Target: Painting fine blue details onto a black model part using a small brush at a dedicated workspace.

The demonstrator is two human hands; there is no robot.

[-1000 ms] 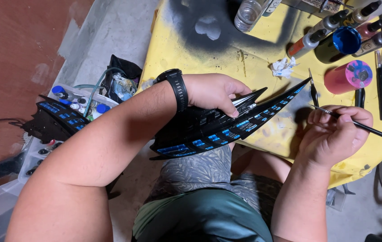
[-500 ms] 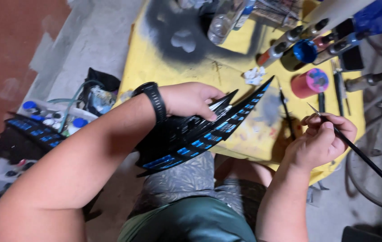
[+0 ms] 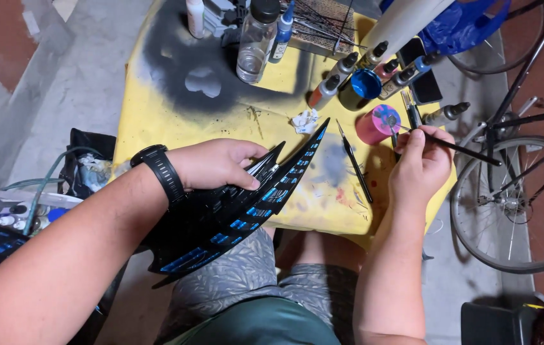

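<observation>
Head view | your left hand (image 3: 217,163) grips black wing piece w/ blue panels (image 3: 240,214) over lap, at yellow table (image 3: 157,121) edge | right hand (image 3: 422,163) pinches thin brush (image 3: 457,147) by pink cup (image 3: 377,123) | wing prob. light, stiff, tips fragile, paint maybe wet; hold thick root.

The left hand (image 3: 217,165) covers the black wing piece's (image 3: 240,214) upper edge (its lower tip hides behind the forearm).

Bare-armed worker wears a black ridged-strap wristwatch (image 3: 159,171) on the left wrist, just behind the fingers, grey leaf-patterned shorts (image 3: 246,281) and a dark green shirt (image 3: 265,329).
</observation>
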